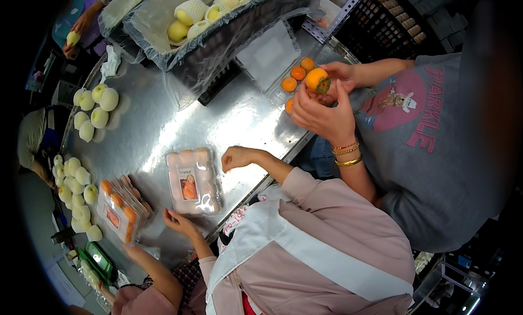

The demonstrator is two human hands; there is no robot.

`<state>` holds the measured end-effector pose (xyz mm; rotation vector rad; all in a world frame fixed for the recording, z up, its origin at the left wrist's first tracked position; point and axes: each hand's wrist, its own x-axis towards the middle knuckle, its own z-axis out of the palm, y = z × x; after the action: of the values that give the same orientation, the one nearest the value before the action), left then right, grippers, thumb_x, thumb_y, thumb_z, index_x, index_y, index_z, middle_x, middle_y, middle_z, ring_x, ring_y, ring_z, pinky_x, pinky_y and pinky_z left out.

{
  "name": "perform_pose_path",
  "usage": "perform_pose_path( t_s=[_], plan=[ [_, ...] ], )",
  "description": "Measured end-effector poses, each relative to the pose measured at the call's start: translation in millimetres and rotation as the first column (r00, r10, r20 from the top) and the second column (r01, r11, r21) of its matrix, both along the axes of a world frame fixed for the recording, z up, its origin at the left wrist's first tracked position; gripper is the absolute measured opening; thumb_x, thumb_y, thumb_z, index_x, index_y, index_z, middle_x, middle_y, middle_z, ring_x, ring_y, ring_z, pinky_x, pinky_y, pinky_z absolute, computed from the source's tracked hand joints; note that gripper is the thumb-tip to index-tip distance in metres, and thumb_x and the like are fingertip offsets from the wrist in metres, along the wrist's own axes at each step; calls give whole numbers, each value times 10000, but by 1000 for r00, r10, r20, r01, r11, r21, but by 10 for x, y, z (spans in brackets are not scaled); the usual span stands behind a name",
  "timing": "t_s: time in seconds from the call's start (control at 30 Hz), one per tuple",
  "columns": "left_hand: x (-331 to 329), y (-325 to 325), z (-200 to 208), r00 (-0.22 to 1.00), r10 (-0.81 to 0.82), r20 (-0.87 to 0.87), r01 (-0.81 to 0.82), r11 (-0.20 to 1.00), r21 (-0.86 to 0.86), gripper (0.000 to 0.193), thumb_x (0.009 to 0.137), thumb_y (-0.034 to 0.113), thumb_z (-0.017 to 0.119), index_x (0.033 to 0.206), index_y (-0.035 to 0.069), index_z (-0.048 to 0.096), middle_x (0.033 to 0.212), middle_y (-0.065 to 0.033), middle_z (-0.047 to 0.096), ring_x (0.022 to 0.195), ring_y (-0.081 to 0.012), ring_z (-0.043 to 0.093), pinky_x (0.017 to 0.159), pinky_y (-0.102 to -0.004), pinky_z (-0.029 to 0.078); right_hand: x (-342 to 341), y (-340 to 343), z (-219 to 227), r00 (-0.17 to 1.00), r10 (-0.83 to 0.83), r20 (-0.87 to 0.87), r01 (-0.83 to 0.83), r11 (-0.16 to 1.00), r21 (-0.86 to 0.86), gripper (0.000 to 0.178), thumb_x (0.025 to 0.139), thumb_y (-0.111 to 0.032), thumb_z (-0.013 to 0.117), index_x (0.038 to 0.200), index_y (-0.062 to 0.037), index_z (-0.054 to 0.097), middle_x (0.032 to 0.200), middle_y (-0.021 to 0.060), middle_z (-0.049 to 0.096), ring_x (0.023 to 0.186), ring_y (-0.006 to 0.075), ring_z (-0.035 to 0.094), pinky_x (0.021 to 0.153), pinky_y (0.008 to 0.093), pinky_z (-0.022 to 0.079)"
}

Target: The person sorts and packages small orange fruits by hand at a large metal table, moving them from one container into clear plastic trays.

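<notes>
Nearest, a pink jacket (343,219) is cropped. On the metal desk (131,149), a clear pack (194,181) is flanked by the left hand (181,225), fingers apart, and right hand (238,157), its finger closure unclear; the room's rim is blacked out.

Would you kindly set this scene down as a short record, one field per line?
Left hand: empty, by the lower-left corner of a labelled clear plastic pack; contact unclear
Right hand: curled fingers, apart from the pack's right edge; nothing visibly held
Surface: shiny metal table
Left of pack: stacked clear packs showing orange fruit
Far left: pale yellow fruit in white foam nets
Top: plastic-lined crate of similar fruit
Right: grey-shirted co-worker holding a persimmon
</notes>
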<state>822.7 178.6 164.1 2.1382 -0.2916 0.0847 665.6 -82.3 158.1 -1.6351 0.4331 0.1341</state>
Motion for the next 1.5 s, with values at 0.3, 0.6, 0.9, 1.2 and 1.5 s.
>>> perform_pose_path(
  t_s=[0.3,0.6,0.9,1.2,1.5],
  plan=[
    [-422,-94,297,910,-249,331,123,926,358,460,808,243,556,1152,-14,393,1129,-162,398,1062,-296,374,901,-417,306,177,163,-20,868,-468,168,497,798,-340,224,717,-291,600,758,-72,572,648,66,581,611,197,576,571,311,456],
    [-463,30,-8,902,68,-426,-158,971,-181,750,696,96,686,1269,6,211,1244,-166,259,1052,-270,412,850,-392,387,473,143,145,879,-450,159,477,814,-331,384,720,-366,591,969,-73,586,923,104,568,861,247,549,755,333,435],
    [-233,22,6,925,-56,-377,-67,950,-305,661,746,35,607,1274,-44,217,1259,-194,319,1063,-253,433,855,-336,395,366,119,394,947,-318,-37,253,816,-519,388,652,-348,641,890,-42,640,924,151,575,893,269,543,777,336,426],
    [-177,-47,-94,920,-80,-383,-70,929,-364,578,822,155,551,1259,-66,243,1257,-205,339,1110,-241,397,913,-317,339,377,187,516,946,-213,-244,22,793,-609,366,644,-356,644,769,-13,619,834,164,601,826,309,568,728,400,416],
    [-188,-26,-157,931,-63,-360,-56,949,-311,576,841,206,529,1259,-71,246,1279,-224,313,1151,-260,360,950,-326,297,380,183,494,951,-223,-216,49,794,-606,383,640,-352,645,808,-10,612,865,175,594,844,312,563,752,398,409]
  ],
)
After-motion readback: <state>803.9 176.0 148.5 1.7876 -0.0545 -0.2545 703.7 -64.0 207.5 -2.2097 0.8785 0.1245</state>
